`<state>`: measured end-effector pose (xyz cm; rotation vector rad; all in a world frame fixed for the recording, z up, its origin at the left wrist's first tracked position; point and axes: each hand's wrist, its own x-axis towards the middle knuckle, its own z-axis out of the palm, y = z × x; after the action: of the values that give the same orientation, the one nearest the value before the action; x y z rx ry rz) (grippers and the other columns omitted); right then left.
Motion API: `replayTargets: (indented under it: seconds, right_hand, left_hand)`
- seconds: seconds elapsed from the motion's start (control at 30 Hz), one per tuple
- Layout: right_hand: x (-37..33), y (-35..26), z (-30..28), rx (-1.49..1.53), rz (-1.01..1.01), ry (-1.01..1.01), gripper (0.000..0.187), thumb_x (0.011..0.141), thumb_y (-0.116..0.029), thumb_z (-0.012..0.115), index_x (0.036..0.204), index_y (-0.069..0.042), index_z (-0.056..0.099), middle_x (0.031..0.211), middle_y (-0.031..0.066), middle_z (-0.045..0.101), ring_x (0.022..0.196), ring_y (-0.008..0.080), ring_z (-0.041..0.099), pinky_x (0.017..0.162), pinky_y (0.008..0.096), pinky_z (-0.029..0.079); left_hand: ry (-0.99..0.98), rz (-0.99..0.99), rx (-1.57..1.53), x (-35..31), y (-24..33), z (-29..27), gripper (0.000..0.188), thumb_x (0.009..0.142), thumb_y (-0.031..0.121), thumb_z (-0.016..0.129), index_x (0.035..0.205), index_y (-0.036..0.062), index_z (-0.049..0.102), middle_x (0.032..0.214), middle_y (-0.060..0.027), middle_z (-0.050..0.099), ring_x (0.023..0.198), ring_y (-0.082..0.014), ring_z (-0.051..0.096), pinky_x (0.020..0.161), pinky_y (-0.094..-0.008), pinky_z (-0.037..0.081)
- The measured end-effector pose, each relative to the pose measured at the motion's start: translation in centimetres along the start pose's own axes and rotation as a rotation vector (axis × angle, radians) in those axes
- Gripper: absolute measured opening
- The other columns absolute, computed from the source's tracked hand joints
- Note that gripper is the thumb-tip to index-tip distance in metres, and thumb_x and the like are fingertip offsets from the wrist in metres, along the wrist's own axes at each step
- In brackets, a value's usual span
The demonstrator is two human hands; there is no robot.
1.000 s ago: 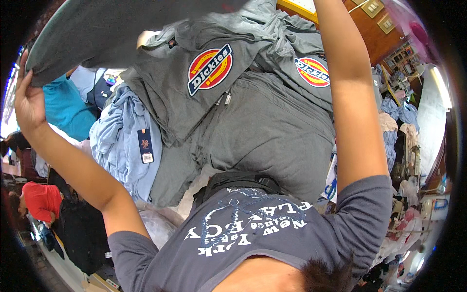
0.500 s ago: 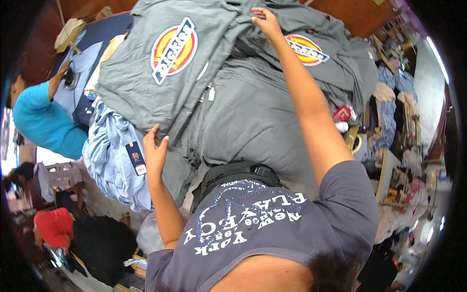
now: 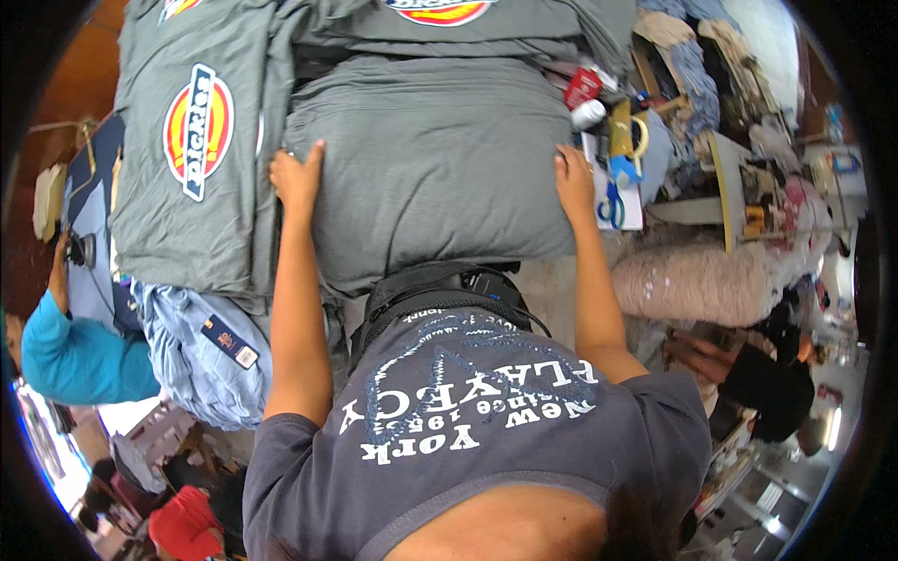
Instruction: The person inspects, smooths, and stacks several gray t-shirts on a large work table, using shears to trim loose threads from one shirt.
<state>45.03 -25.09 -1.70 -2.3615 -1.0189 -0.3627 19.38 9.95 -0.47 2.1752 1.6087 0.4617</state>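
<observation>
Left fingers and right fingers, loosely parted with nothing clenched, rest at opposite edges of the grey cloth pile between them, apparently steadying it; a printed shirt lies just outside the left, blue-handled scissors near the right, seemingly within reach.

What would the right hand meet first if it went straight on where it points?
Probably the white container just ahead of the right hand, though at the edge of the grey cloth bundle it might brush that first; depth is unclear.
</observation>
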Motion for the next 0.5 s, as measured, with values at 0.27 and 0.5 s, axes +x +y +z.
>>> replayTargets:
  seconds: [0.27, 0.5]
  right_hand:
    - [3.2, 3.2, 1.7, 0.415, 0.667, -0.13, 0.071, 0.071, -0.039, 0.064, 0.12, 0.004, 0.037, 0.121, 0.0227, 0.042, 0.112, 0.032, 0.041, 0.092, 0.0351, 0.034]
    - [5.8, 2.3, 1.1, 0.627, 0.814, -0.145, 0.086, 0.06, -0.03, 0.075, 0.122, 0.01, 0.032, 0.121, 0.0222, 0.043, 0.11, 0.0276, 0.044, 0.091, 0.0319, 0.034]
  left_hand:
    - [0.274, 0.493, -0.336, -1.7, 3.5, -1.7, 0.012, 0.068, 0.003, 0.058, 0.08, 0.0049, 0.053, 0.086, -0.0088, 0.055, 0.087, -0.0282, 0.05, 0.072, -0.0399, 0.039]
    - [0.112, 0.658, -0.213, -5.6, 0.1, -2.4, 0.028, 0.059, -0.008, 0.05, 0.084, 0.0047, 0.052, 0.09, -0.009, 0.052, 0.093, -0.0281, 0.048, 0.081, -0.0376, 0.036]
